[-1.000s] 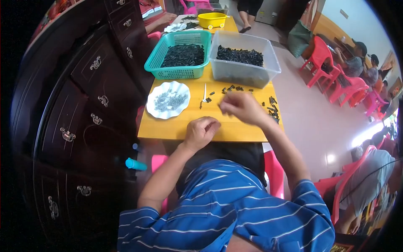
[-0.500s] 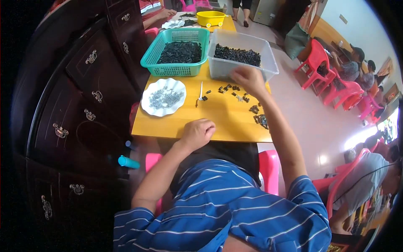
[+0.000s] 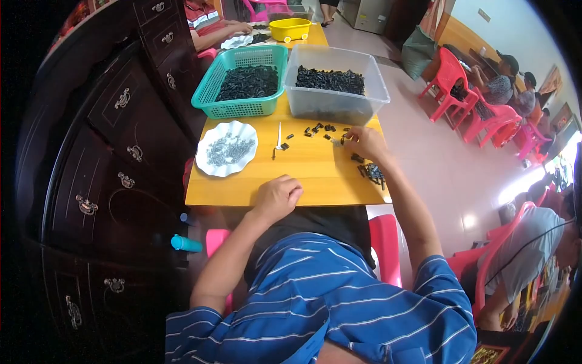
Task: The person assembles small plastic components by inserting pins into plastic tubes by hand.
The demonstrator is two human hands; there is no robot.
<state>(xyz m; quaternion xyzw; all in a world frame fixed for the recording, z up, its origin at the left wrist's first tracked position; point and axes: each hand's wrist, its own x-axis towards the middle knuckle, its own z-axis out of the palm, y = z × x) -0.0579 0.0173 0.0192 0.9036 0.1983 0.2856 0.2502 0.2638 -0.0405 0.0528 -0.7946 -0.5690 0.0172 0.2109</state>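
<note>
At the front edge of the wooden table (image 3: pixel 242 189), my left hand (image 3: pixel 279 197) is closed, fingers curled under; anything inside is hidden. My right hand (image 3: pixel 368 144) reaches down at the table's right side, fingers drawn together among small black pieces (image 3: pixel 327 137). Whether a piece is between its fingertips I cannot make out. Close to that hand's near side lies a cluster of dark and shiny small parts (image 3: pixel 373 174). A slim white pointed tool (image 3: pixel 279 134) lies mid-table beside a few black pieces. To its left, a scalloped white plate (image 3: pixel 204 161) holds many small clear or silvery bits.
Behind stand a green basket (image 3: pixel 239 108) and a clear plastic tub (image 3: pixel 330 110), both holding many black pieces. Beyond them is a yellow wheeled tub (image 3: pixel 290 29), near another person's hand (image 3: pixel 244 28). Dark drawers (image 3: pixel 115 151) line the left; pink chairs (image 3: pixel 448 85) with seated people stand right.
My right hand has come down and nearer, from in front of the clear tub to the small black pieces. My left hand keeps its place at the table edge. The view has shifted slightly.
</note>
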